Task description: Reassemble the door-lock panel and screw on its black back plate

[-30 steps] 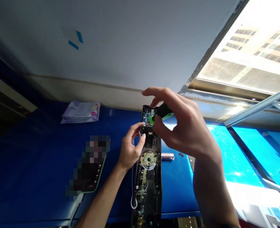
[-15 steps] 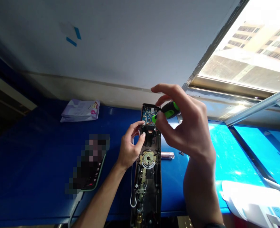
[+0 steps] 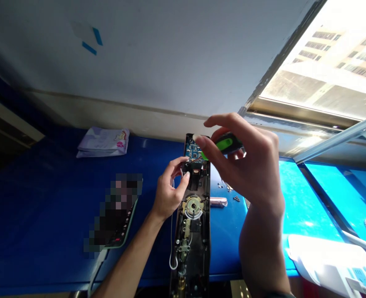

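A long black lock body (image 3: 192, 231) lies open on the blue table (image 3: 46, 198), showing a brass round part (image 3: 193, 205) and a blue circuit board (image 3: 192, 150) at its far end. My right hand (image 3: 247, 165) grips a screwdriver with a green and black handle (image 3: 224, 144), its tip pointing down at the circuit board. My left hand (image 3: 169, 188) pinches the left edge of the lock body just below the board, fingers curled. A white wire (image 3: 172, 231) runs along the lock's left side.
A phone (image 3: 116, 215) lies left of the lock, a folded white packet (image 3: 104, 142) further back by the wall. A small metal cylinder (image 3: 218, 202) and loose screws (image 3: 236, 199) lie right of the lock. White papers (image 3: 325, 260) sit at the front right under a window.
My right hand with the screwdriver has shifted slightly to the right and turned, fingers rolling on the handle. My left hand has stayed on the lock body.
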A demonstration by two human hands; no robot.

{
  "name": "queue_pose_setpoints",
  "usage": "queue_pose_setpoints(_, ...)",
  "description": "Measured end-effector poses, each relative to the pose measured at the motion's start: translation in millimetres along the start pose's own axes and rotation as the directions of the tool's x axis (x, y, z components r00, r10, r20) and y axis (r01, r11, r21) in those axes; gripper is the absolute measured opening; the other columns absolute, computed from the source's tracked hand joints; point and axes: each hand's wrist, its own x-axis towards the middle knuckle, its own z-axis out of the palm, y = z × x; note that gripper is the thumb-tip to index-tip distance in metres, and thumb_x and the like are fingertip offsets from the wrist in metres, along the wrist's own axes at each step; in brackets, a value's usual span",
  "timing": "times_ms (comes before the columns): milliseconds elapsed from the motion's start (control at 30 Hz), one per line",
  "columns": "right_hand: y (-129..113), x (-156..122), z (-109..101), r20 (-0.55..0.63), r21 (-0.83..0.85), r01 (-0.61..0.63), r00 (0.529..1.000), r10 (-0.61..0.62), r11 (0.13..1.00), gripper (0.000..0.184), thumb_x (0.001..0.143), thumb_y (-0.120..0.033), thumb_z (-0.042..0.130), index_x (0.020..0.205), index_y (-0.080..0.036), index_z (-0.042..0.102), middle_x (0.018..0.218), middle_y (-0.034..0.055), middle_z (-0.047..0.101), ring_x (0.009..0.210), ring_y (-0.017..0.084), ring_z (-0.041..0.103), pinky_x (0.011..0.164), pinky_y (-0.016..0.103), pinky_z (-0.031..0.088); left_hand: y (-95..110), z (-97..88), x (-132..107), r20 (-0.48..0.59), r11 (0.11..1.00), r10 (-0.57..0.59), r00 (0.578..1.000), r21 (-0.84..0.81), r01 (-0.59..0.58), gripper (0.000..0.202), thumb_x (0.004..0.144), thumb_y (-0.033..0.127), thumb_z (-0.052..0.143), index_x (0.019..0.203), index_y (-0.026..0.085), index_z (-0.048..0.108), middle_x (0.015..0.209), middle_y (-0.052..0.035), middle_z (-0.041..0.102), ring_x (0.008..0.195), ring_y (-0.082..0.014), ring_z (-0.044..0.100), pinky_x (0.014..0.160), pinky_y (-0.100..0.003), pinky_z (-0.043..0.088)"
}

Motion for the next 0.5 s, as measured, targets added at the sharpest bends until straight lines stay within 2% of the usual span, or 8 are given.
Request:
queue_pose_setpoints(67,2.1,-0.6,0.3,-0.025,-0.013,0.007,1.0,-0.007,1.0,0.009,0.098,-0.033,0.071,0.096,-0.025,0.072,0.076,-0.0013,0.072,0.06,0.013,0.061,0.059,0.033,0.053,-0.3,-0.3,-0.2,-0.002,1.0,0.003,1.0,0.006,-0.003,0.037,0.098,0.029,0.067,0.135,0.023,0.064,0.134,-0.0098,0.071,0.122,-0.0251,0.069,0.111,-0.04,0.053)
queue_pose_setpoints(133,3.8,-1.3,-0.9,-0.004,0.012,0.016,1.0,-0.016,1.0,0.006,0.1,-0.026,0.067,0.102,-0.026,0.073,0.08,-0.0012,0.074,0.061,0.012,0.061,0.061,0.032,0.055,-0.8,-0.1,-0.3,-0.003,1.0,0.001,1.0,0.007,-0.001,0.037,0.098,0.029,0.067,0.134,0.023,0.064,0.134,-0.0095,0.071,0.122,-0.0251,0.069,0.11,-0.04,0.053)
queue_pose_setpoints(233,3.9,-2.7,-3.9,0.044,0.062,0.014,0.999,-0.017,0.998,0.036,0.093,-0.01,0.06,0.122,-0.03,0.068,0.1,0.0015,0.077,0.073,0.016,0.068,0.073,0.036,0.061,-1.2,0.7,-0.5,-0.003,1.0,-0.006,1.0,0.0,0.006,0.036,0.097,0.029,0.068,0.133,0.023,0.064,0.133,-0.0093,0.071,0.121,-0.025,0.069,0.109,-0.04,0.054)
queue_pose_setpoints(300,3.3,-3.3,-4.5,0.048,0.07,0.04,0.998,-0.044,0.997,0.045,0.086,-0.008,0.061,0.124,-0.032,0.066,0.107,0.002,0.076,0.081,0.018,0.07,0.077,0.038,0.062,-1.2,0.8,-0.4,0.001,1.0,-0.013,1.0,0.002,0.013,0.036,0.097,0.03,0.069,0.132,0.023,0.064,0.132,-0.009,0.071,0.12,-0.0248,0.069,0.109,-0.04,0.054)
queue_pose_setpoints(367,3.8,-3.5,-3.2,0.038,0.051,0.042,0.998,-0.044,0.998,0.036,0.086,-0.012,0.065,0.118,-0.029,0.067,0.104,0.0017,0.076,0.081,0.018,0.07,0.075,0.037,0.06,-0.9,0.4,-0.3,0.001,1.0,-0.016,1.0,0.011,0.016,0.037,0.097,0.03,0.069,0.133,0.023,0.064,0.133,-0.0091,0.071,0.12,-0.0249,0.069,0.11,-0.04,0.053)
queue_pose_setpoints(433,6.0,-3.3,-1.0,0.003,0.024,0.015,1.0,-0.015,1.0,0.017,0.092,-0.02,0.07,0.108,-0.026,0.07,0.092,0.0002,0.075,0.072,0.015,0.068,0.068,0.034,0.057,0.1,-0.1,-0.3,-0.003,1.0,-0.015,1.0,0.024,0.015,0.038,0.097,0.031,0.068,0.134,0.023,0.064,0.132,-0.0093,0.071,0.121,-0.0251,0.069,0.11,-0.04,0.053)
queue_pose_setpoints(500,9.2,-2.8,0.2,-0.019,0.027,0.002,1.0,-0.001,1.0,0.008,0.095,-0.026,0.072,0.103,-0.024,0.071,0.083,-0.002,0.073,0.065,0.012,0.064,0.064,0.031,0.054,1.7,-0.5,-0.2,-0.005,0.999,-0.015,1.0,0.03,0.016,0.037,0.098,0.031,0.067,0.134,0.023,0.064,0.132,-0.0094,0.071,0.12,-0.0247,0.069,0.108,-0.039,0.054)
